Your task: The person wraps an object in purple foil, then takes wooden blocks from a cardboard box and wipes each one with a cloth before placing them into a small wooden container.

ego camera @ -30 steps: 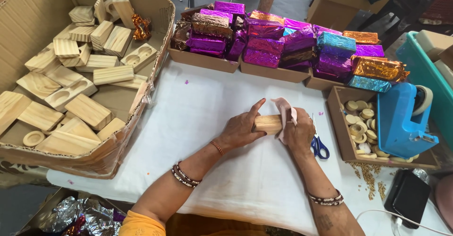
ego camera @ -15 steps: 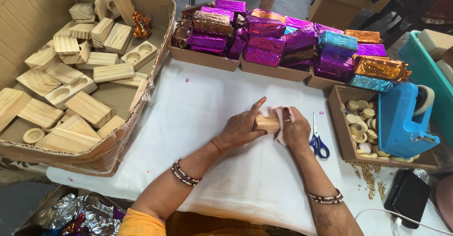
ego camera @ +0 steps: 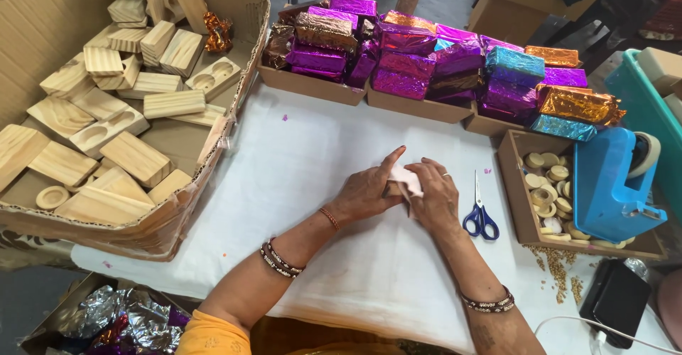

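Note:
My left hand (ego camera: 366,190) grips the left end of a small wooden block that lies on the white table cover (ego camera: 298,163); almost none of the wood shows now. My right hand (ego camera: 433,195) presses a pale pink cloth (ego camera: 406,179) over the block's right part, fingers spread across it. The two hands touch each other at the middle of the table. Blue-handled scissors (ego camera: 479,213) lie just right of my right hand.
A big cardboard box (ego camera: 245,50) of bare wooden blocks (ego camera: 135,157) stands at the left. Trays of foil-wrapped blocks (ego camera: 419,57) line the back. A box of small wooden discs (ego camera: 543,188) and a blue tape dispenser (ego camera: 614,181) are at the right, with a black device (ego camera: 614,295) near the front.
My right hand with the pink cloth slid left along the block, from its right end to almost covering it. My left hand stayed in place.

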